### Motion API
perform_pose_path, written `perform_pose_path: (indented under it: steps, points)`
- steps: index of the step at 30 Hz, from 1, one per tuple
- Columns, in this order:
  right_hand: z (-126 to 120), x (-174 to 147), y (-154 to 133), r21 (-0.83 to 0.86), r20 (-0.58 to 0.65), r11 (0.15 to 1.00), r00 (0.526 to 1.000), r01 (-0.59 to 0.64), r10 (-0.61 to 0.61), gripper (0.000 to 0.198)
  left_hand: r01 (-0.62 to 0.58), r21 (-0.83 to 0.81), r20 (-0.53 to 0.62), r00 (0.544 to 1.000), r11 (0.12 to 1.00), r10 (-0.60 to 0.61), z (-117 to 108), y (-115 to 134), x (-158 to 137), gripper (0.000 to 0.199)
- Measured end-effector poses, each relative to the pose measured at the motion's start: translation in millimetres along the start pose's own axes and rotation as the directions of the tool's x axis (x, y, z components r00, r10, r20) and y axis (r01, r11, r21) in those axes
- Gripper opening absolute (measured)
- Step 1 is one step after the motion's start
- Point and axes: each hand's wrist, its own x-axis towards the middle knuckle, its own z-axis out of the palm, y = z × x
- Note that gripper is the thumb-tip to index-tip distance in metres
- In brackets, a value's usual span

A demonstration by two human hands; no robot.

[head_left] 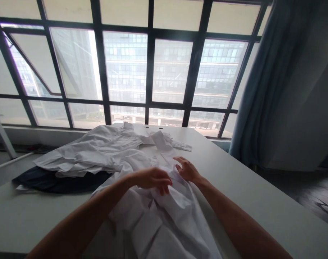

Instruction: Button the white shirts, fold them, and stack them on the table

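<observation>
A rumpled white garment (164,216), probably a shirt, spreads over the near part of the white table and hangs toward me. My left hand (156,178) is above the middle of it, wrist bent, fingers loosely curled downward and apart. I see nothing gripped in it. To its right, my right hand (187,170) hovers at the garment's right edge, fingers stretched forward and thumb apart. Whether its underside touches the cloth is hidden.
More white clothes (99,147) are heaped on the table's left side, over a dark navy cloth (64,182). Smaller white pieces (164,141) lie at the far end of the white table (234,180). Behind stand framed windows (169,72); a blue curtain (266,90) hangs at right.
</observation>
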Motion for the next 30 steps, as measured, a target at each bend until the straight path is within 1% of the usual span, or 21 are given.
perform_pose_path:
  steps: [1,2,3,4,5,6,7,8,9,11,12,13,14,15,16,18,20,22,25,27,30]
  points:
    - [2.4,-0.5,0.9,0.001,0.033,1.000,0.999,0.025,-0.025,0.044,0.023,0.114,-0.161,0.987,0.993,-0.005,-13.1,-7.8,-1.6,0.038]
    - [5.5,-0.9,1.8,0.000,0.081,0.999,0.996,0.045,-0.044,0.041,0.095,0.265,-0.312,0.950,0.960,-0.008,-26.5,-17.2,-3.5,0.037]
    - [8.9,-1.0,2.8,-0.001,0.134,0.998,0.989,0.057,-0.057,0.039,0.200,0.414,-0.423,0.906,0.888,-0.007,-39.0,-27.3,-5.7,0.034]
    - [12.0,-0.6,4.3,-0.002,0.184,0.998,0.981,0.065,-0.064,0.038,0.316,0.518,-0.503,0.864,0.795,-0.016,-50.0,-37.5,-8.4,0.032]
    - [14.2,0.3,6.7,-0.004,0.224,0.998,0.972,0.066,-0.064,0.038,0.414,0.576,-0.547,0.836,0.705,-0.044,-58.9,-47.2,-11.2,0.031]
    - [14.7,1.7,10.3,-0.013,0.254,0.999,0.966,0.052,-0.047,0.040,0.482,0.604,-0.561,0.823,0.635,-0.091,-65.7,-55.9,-14.2,0.033]
    - [13.3,3.1,15.6,-0.041,0.272,0.999,0.962,-0.004,0.015,0.043,0.527,0.612,-0.557,0.816,0.589,-0.151,-70.6,-63.4,-16.9,0.037]
    - [9.5,4.4,22.8,-0.091,0.273,0.990,0.954,-0.104,0.125,0.047,0.553,0.613,-0.539,0.815,0.565,-0.213,-73.8,-69.6,-19.1,0.043]
    - [3.6,5.0,31.7,-0.151,0.258,0.962,0.930,-0.228,0.261,0.051,0.567,0.610,-0.518,0.814,0.554,-0.263,-75.8,-74.6,-20.8,0.048]
    - [-13.0,3.2,53.6,-0.271,0.175,0.822,0.814,-0.501,0.554,0.058,0.594,0.601,-0.502,0.801,0.534,-0.326,-77.9,-82.0,-22.4,0.052]
    - [-22.4,0.7,65.1,-0.300,0.132,0.762,0.766,-0.574,0.629,0.062,0.606,0.599,-0.504,0.793,0.523,-0.342,-78.6,-84.9,-22.5,0.053]
    - [-31.6,-2.6,75.8,-0.316,0.092,0.713,0.728,-0.626,0.680,0.064,0.613,0.599,-0.504,0.789,0.515,-0.352,-79.2,-87.5,-22.4,0.055]
    - [-40.0,-6.3,84.8,-0.324,0.060,0.679,0.702,-0.659,0.710,0.064,0.614,0.601,-0.499,0.788,0.511,-0.361,-79.8,-89.9,-22.3,0.057]
    - [-47.1,-9.7,91.4,-0.329,0.035,0.652,0.681,-0.683,0.732,0.063,0.612,0.604,-0.488,0.790,0.510,-0.370,-80.5,-92.2,-22.3,0.059]
    - [-52.9,-12.2,95.2,-0.327,0.017,0.640,0.673,-0.695,0.740,0.061,0.607,0.608,-0.475,0.795,0.512,-0.378,-81.1,-94.2,-22.5,0.061]
    - [-59.7,-13.7,93.6,-0.306,0.007,0.666,0.698,-0.680,0.716,0.056,0.599,0.613,-0.453,0.800,0.515,-0.393,-82.0,-97.0,-23.1,0.063]
    - [-61.2,-10.3,81.2,-0.272,0.031,0.738,0.761,-0.618,0.649,0.051,0.604,0.613,-0.450,0.797,0.509,-0.403,-81.6,-98.1,-23.5,0.064]
    - [-58.3,-5.0,61.5,-0.233,0.081,0.816,0.826,-0.529,0.558,0.045,0.615,0.608,-0.456,0.789,0.502,-0.413,-79.5,-98.1,-23.0,0.066]
    - [-48.3,0.1,28.1,-0.164,0.193,0.902,0.884,-0.399,0.426,0.038,0.634,0.597,-0.471,0.773,0.492,-0.425,-74.5,-98.0,-19.7,0.067]
    - [-39.6,0.1,10.0,-0.130,0.300,0.944,0.896,-0.303,0.328,0.040,0.639,0.603,-0.472,0.769,0.478,-0.432,-72.5,-98.1,-15.7,0.068]
    - [-27.0,-0.3,-1.0,-0.147,0.431,0.975,0.876,-0.169,0.217,0.054,0.643,0.615,-0.460,0.763,0.456,-0.455,-77.8,-97.1,-8.9,0.075]
